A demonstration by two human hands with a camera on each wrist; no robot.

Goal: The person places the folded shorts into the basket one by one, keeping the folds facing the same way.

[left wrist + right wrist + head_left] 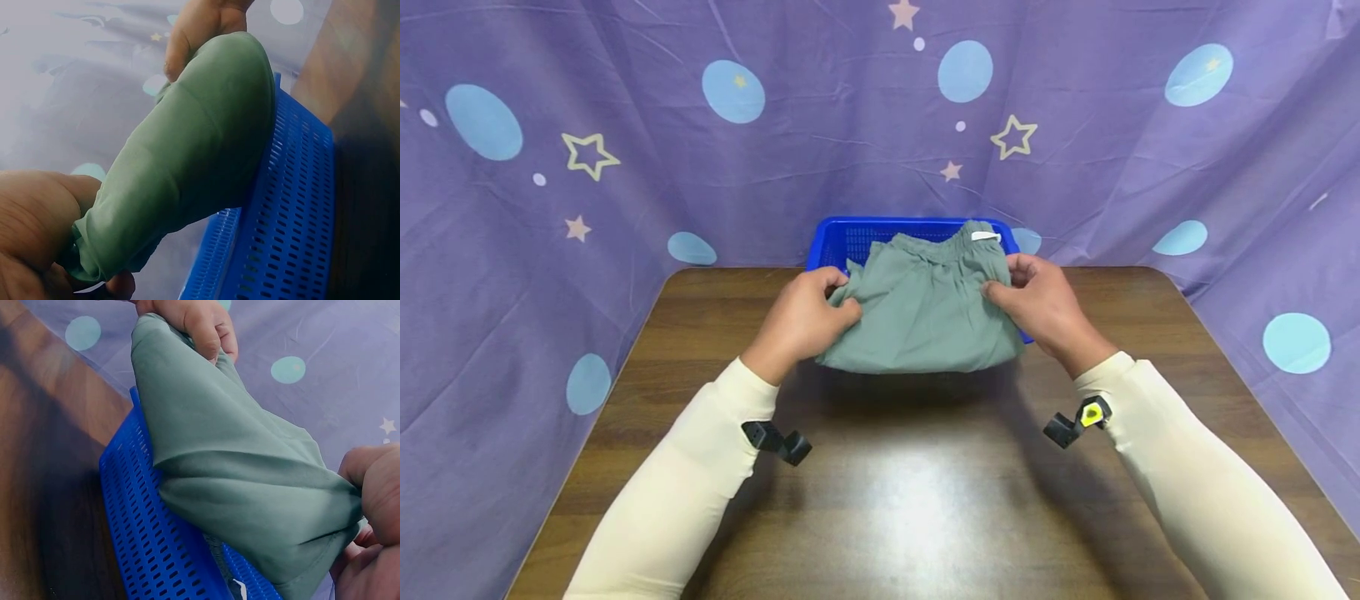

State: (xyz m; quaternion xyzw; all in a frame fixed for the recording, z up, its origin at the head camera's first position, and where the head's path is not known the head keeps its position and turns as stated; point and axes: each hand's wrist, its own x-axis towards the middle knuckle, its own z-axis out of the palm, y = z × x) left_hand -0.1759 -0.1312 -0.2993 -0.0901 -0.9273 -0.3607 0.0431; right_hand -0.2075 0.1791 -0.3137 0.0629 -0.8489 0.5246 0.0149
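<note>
A folded green garment with a gathered elastic waistband (pixel 925 321) and a white label at its far right corner is held between both hands. On its left edge, my left hand (pixel 808 321) pinches the cloth between thumb and fingers. My right hand (pixel 1048 308) pinches the right edge in the same way. Under and behind the garment stands a blue perforated basket (pixel 850 225), its front largely covered in the head view. In the left wrist view the cloth hangs above the rim of the basket (pixel 294 187). How much touches the rim I cannot tell.
The basket stands at the far edge of a brown wooden table (pixel 880 500). A purple curtain (pixel 850 125) with stars and blue spots hangs behind and beside the table. Some dark grey fabric (pixel 217 555) shows by the basket's rim in the right wrist view.
</note>
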